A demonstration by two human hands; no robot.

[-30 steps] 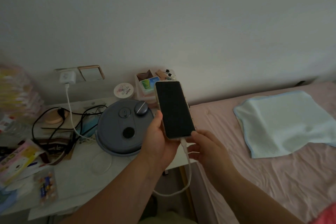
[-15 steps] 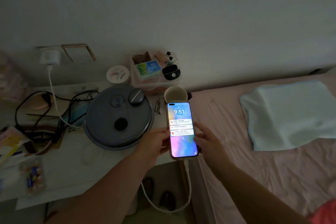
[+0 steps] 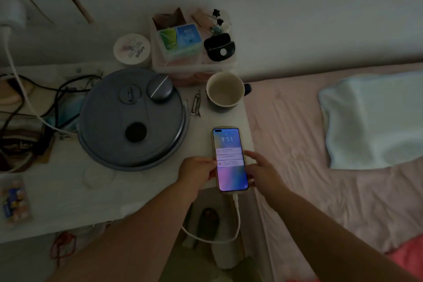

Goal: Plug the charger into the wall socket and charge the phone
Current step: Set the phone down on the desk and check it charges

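Phone (image 3: 230, 159) lies screen-up and lit, showing 9:51, at the surface (image 3: 57, 201) edge nearest the bed (image 3: 320, 190), just in front of the mug (image 3: 225, 91). We see our left hand (image 3: 196, 170) and right hand (image 3: 261, 170) pinching its two long sides. From its bottom end the white cable (image 3: 238, 222) loops down. The charger (image 3: 11, 15) sits on the wall, far left of the mug.
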